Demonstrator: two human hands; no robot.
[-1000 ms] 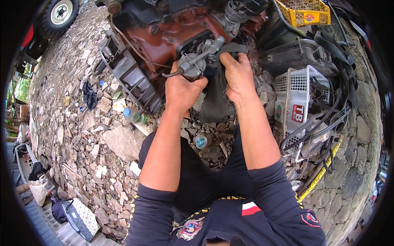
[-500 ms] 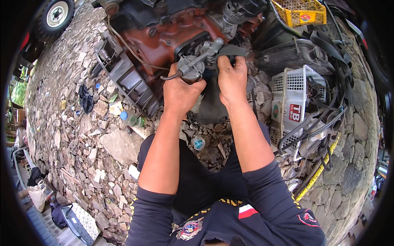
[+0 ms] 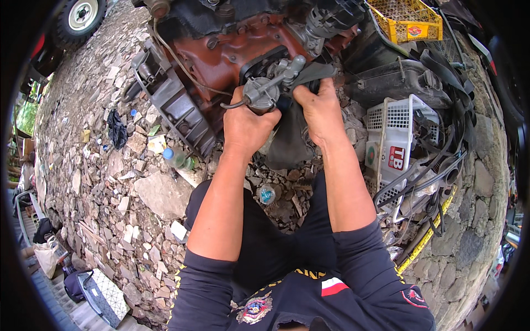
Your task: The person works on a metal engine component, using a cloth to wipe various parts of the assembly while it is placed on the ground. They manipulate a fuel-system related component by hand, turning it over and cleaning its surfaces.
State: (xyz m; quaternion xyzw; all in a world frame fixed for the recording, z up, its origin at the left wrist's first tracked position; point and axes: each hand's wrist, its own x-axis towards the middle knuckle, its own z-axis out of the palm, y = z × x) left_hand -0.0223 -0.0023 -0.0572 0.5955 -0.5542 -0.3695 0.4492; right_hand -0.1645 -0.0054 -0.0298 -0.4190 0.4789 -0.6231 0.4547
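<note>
Before me stands a rust-red engine block (image 3: 223, 52). Against its side is a grey metal fuel pump (image 3: 261, 94) with a round body, pipe stubs and a short dark hose. My left hand (image 3: 247, 128) is closed around the pump's lower left, fingers hidden behind it. My right hand (image 3: 320, 115) pinches a dark grey cloth (image 3: 290, 143) beside the pump. One end of the cloth sticks out to the right above that hand; the rest hangs between my wrists. Whether the pump is bolted to the block, I cannot tell.
A ribbed metal housing (image 3: 175, 102) adjoins the block at left. On the right lie a white plastic basket (image 3: 386, 146) with hoses, a black tank-like part (image 3: 397, 83) and a yellow crate (image 3: 414, 27). Broken stones, a plastic bottle (image 3: 176, 158) and a clear cup (image 3: 267, 194) cover the ground.
My right hand has shifted slightly right and down, away from the pump, with the cloth still in its fingers. My left hand keeps its hold; the whole view has shifted a little.
</note>
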